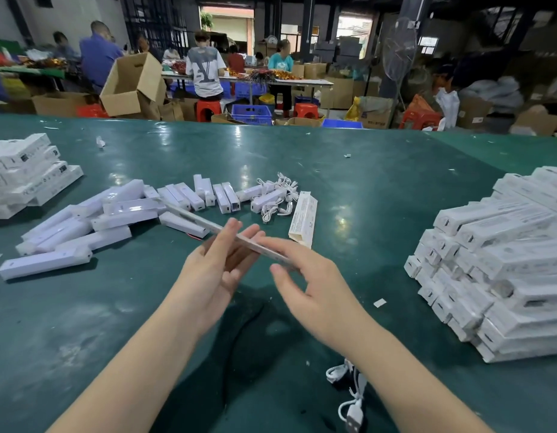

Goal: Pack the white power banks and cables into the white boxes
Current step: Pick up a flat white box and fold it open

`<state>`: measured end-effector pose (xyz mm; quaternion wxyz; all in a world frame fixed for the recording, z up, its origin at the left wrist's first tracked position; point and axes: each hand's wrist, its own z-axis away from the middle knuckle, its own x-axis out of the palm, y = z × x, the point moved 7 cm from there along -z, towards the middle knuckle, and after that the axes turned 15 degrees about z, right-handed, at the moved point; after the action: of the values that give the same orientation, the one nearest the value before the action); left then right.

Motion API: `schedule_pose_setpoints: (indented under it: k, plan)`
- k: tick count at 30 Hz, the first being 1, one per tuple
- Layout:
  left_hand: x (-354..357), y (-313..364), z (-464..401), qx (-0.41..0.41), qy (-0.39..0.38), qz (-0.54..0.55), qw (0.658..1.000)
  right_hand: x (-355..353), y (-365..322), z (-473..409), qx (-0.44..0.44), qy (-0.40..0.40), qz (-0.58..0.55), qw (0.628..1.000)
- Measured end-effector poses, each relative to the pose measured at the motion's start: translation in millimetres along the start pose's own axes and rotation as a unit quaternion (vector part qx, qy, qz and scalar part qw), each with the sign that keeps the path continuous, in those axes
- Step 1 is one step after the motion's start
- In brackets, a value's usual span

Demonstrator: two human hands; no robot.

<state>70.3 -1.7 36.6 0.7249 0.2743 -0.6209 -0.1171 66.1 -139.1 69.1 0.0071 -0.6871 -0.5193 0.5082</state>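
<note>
Person's body in head view: two bare forearms entering from bottom edge, no sleeves visible up to frame edge. Left hand (216, 264) and right hand (305, 278) both bare: no gloves, rings, watch or wristbands. Fingernails short, unpainted as far as blur allows. Fingers motion-blurred, finer detail unreadable. No other clothing in frame.

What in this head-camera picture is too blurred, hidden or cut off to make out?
- Flat box between the left hand and right hand: motion-blurred, print unreadable; how the fingers hold it is unclear.
- Stack of boxes at right: cut by the frame edge, so no count.
- Pile of boxes at left: also cut off.
- Cable near the bottom: partly behind the right forearm.
- Standing box: contents hidden.
</note>
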Motion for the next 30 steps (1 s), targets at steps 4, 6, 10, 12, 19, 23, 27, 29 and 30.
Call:
schedule_pose_setpoints:
  k: [4,6,10,12,19,23,27,29,30]
  plan:
    - [-5,1,-1,-0.016,0.026,0.025,0.999,-5,14,3,0.096,0.018,-0.162,0.982]
    - [-7,3,-2,-0.014,0.043,0.014,0.999,-6,22,4,0.14,0.03,-0.226,0.964]
    - [-8,3,-2,-0.008,0.056,0.023,0.998,-9,21,4,0.143,0.04,-0.233,0.961]
    - [-8,2,-2,-0.013,0.051,0.03,0.998,-11,21,5,0.141,0.049,-0.229,0.962]
    - [-4,2,1,-0.017,0.032,0.048,0.998,-14,21,5,0.129,0.071,-0.247,0.958]
    - [0,0,3,-0.033,0.019,0.06,0.997,-10,23,6,0.155,0.049,-0.249,0.955]
    - [3,0,5,-0.032,-0.008,0.031,0.999,-4,22,8,0.177,0.005,-0.296,0.938]
    - [4,1,4,-0.024,-0.021,0.025,0.999,-3,20,8,0.178,0.002,-0.326,0.928]
    - [4,2,4,-0.02,-0.025,0.023,0.999,-2,19,7,0.176,0.0,-0.34,0.924]
